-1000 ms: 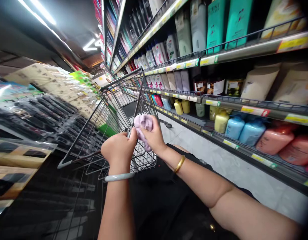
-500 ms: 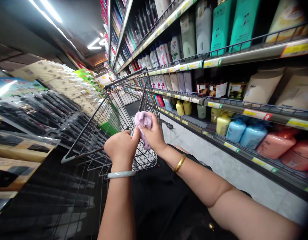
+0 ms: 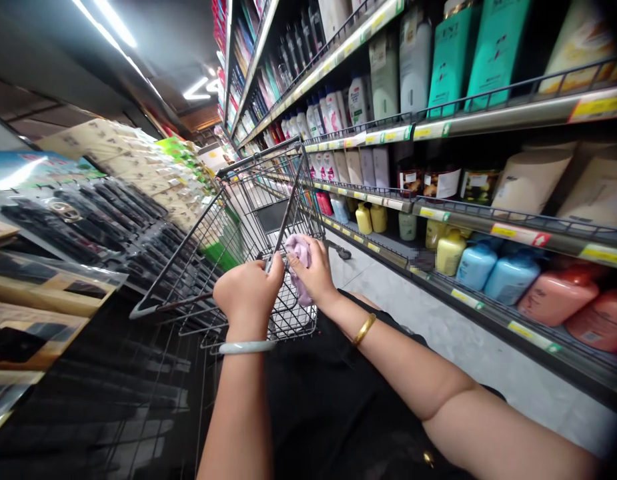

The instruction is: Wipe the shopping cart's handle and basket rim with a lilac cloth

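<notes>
My right hand point(image 3: 315, 272) is closed around a bunched lilac cloth point(image 3: 299, 250), part of which hangs below my fingers. My left hand point(image 3: 251, 291) is closed on a dark metal rail of the shopping cart point(image 3: 288, 210), its thumb lying along the bar. Its other fingers are mostly hidden behind the hand. A narrow gap separates the left thumb from the cloth. The cart's wire basket stands tilted in view right in front of me, beneath and beyond both hands. A pale bangle circles my left wrist, and a gold one my right.
Shelves point(image 3: 488, 220) of shampoo and pump bottles run along the right side. Racks of packaged goods point(image 3: 95, 213) hang close on the left of the cart. A pale tiled floor point(image 3: 388, 293) shows between cart and shelves, with a cart wheel point(image 3: 344, 254) on it.
The right hand and cloth have shifted slightly right and down, away from my left thumb, which was touching the cloth. The whole view has shifted a little. My left hand remains on the rail.
</notes>
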`<state>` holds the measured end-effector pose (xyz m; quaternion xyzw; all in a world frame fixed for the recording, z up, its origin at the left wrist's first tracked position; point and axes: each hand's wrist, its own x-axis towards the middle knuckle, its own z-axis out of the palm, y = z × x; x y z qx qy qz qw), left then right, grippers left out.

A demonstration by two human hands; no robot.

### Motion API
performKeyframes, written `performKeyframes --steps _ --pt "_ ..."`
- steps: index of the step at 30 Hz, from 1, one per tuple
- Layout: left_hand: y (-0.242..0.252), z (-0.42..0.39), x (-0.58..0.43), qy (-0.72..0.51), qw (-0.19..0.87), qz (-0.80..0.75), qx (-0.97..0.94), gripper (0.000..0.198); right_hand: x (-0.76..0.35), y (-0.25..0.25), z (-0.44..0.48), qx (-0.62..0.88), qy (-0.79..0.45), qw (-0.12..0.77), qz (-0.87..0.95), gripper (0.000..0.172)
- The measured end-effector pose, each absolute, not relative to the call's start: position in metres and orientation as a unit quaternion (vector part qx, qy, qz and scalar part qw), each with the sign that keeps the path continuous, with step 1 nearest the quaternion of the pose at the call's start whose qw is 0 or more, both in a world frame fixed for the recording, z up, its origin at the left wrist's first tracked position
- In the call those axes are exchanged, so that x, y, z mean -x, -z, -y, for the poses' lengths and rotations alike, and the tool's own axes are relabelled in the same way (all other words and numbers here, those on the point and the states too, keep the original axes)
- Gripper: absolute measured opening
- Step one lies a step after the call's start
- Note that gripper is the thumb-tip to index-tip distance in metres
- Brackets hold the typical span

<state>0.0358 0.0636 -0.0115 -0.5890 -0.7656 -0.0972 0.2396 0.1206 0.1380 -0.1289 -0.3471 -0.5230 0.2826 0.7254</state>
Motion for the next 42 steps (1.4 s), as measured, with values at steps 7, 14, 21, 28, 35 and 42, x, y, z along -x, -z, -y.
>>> performKeyframes --steps 7,14,21,28,35,42 --pt "0.011 -0.063 -0.037 0.097 0.24 0.767 0.587 0.071 -0.124 0.174 -0.156 0.373 -0.387 0.701 0.469 0.039" --pt "0.012 -0.064 -0.036 0.091 0.239 0.77 0.585 0.071 -0.13 0.11 -0.126 0.254 -0.334 0.746 0.516 0.043" --pt "0.011 -0.062 -0.038 0.089 0.236 0.774 0.581 0.072 -0.132 0.159 -0.143 0.394 -0.355 0.682 0.504 0.045" --pt "0.012 -0.062 -0.036 0.092 0.239 0.767 0.589 0.068 -0.133 0.109 -0.114 0.244 -0.295 0.736 0.558 0.045" --pt "0.012 -0.063 -0.037 0.1 0.238 0.771 0.583 0.072 -0.134 0.159 -0.139 0.37 -0.317 0.681 0.546 0.047" --pt "0.013 -0.063 -0.036 0.1 0.24 0.764 0.59 0.071 -0.138 0.111 -0.115 0.229 -0.296 0.74 0.558 0.049"
